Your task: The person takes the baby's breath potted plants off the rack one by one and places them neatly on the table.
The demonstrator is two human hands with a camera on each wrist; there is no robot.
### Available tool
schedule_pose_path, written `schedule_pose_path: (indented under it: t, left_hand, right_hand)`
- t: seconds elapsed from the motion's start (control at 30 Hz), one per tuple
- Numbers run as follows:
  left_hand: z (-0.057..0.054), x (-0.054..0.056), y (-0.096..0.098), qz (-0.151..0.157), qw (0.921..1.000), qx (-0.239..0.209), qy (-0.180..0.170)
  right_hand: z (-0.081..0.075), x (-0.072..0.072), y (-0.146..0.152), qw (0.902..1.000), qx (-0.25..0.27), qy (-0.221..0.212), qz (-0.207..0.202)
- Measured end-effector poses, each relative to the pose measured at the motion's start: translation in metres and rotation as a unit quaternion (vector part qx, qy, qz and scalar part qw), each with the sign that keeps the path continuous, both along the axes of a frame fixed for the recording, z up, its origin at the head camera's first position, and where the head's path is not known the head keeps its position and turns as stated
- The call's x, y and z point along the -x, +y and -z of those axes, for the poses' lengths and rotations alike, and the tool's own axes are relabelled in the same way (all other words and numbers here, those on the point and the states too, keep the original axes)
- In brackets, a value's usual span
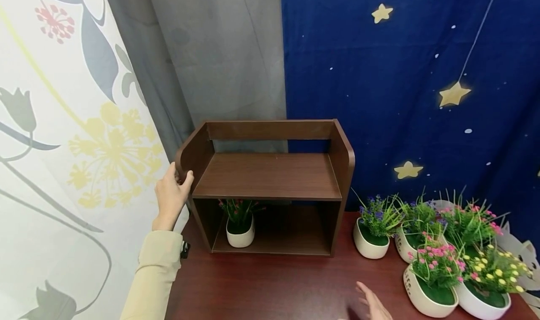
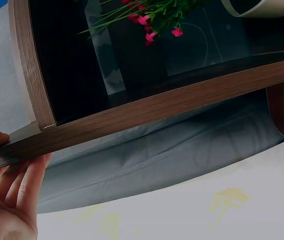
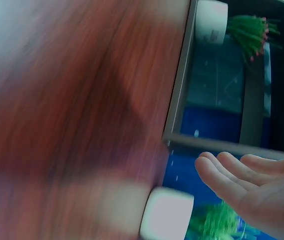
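Observation:
My left hand [image 1: 172, 193] grips the front edge of the left side panel of a dark brown wooden shelf [image 1: 270, 174]. In the left wrist view the thumb lies on one side of the panel and the fingers [image 2: 28, 187] on the other. A white potted plant [image 1: 240, 231] with small red flowers stands on the lower level, toward the left. My right hand [image 1: 373, 305] is at the bottom of the head view, over the table in front of the shelf, fingers extended and holding nothing. The right wrist view shows its spread fingers [image 3: 221, 180] and open palm.
Several white potted plants with purple, pink and yellow flowers crowd the right of the table, among them a purple-flowered pot [image 1: 371, 240] nearest the shelf. A grey and blue curtain [image 1: 236, 53] hangs behind. Floral white fabric [image 1: 63, 170] covers the left side.

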State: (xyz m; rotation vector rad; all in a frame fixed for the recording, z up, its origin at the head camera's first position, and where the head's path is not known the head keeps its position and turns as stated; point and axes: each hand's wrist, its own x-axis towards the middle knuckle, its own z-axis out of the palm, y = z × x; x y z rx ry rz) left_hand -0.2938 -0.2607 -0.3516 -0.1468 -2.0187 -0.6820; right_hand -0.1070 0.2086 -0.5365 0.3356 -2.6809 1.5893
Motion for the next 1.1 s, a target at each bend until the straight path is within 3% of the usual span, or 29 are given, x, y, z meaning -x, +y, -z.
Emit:
schedule_pose_path:
  t: [0.13, 0.23, 0.4, 0.53, 0.73, 0.93, 1.1]
  left_hand:
    - [0.001, 0.001, -0.001, 0.001, 1.0, 0.0, -0.001]
    - [0.001, 0.0, -0.001, 0.001, 1.0, 0.003, 0.002]
    - [0.0, -0.001, 0.0, 0.0, 0.9999, 0.006, 0.015]
    - [0.0, 0.0, 0.0, 0.001, 0.9999, 0.006, 0.014]
    - [0.002, 0.003, -0.001, -0.001, 0.9999, 0.004, 0.01]
    - [0.003, 0.006, -0.001, -0.002, 1.0, -0.003, -0.002]
    - [0.002, 0.004, -0.001, 0.002, 1.0, -0.007, -0.006]
  right_hand:
    - [-0.01, 0.003, -0.041, 0.9939, -0.057, 0.045, 0.083]
    - [-0.015, 0.012, -0.062, 0.9942, -0.061, 0.057, 0.068]
    - [-0.025, 0.031, -0.094, 0.9994, -0.017, 0.024, 0.019]
    - [-0.028, 0.041, -0.12, 0.9992, 0.01, 0.033, 0.021]
    - [-0.025, 0.052, -0.159, 0.9937, 0.065, 0.066, 0.063]
    - [-0.017, 0.065, -0.196, 0.979, 0.117, 0.116, 0.119]
    - [-0.009, 0.08, -0.22, 0.9711, 0.128, 0.131, 0.154]
